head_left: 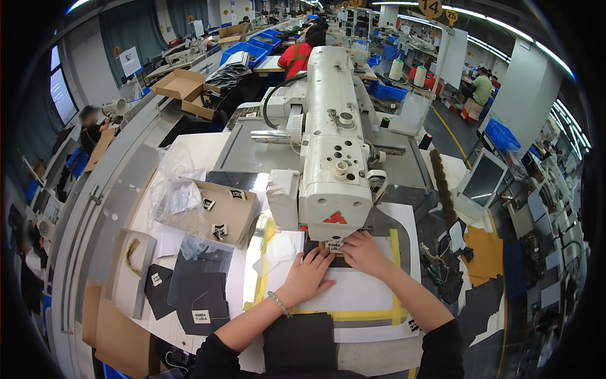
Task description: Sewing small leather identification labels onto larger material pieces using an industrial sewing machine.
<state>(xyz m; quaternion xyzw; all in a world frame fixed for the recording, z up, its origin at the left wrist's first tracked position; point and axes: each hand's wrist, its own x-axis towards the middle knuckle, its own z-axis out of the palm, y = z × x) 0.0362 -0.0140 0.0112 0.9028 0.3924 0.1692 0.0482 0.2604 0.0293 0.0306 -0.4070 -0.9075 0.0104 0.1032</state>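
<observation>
While the label (334, 246) lay under the machine (336, 139) at the centre of the frame, the left hand (306, 276) rested flat, fingers spread, tips at the label's left edge; the right hand (365, 254) bent its fingers over the right edge, whether pinching it could not be told; the white sheet (363, 292) left room between the wrists, down to yellow tape (360, 315); left of centre, a box (243, 216) stood near the machine.

the single view looks from the person's head, downward and also forward, through a wide fisheye lens. the left hand (307, 278) and the right hand (367, 254) are near, below the centre; the sewing machine (334, 142) stands just beyond them, and straight edges bend toward the rim.
</observation>
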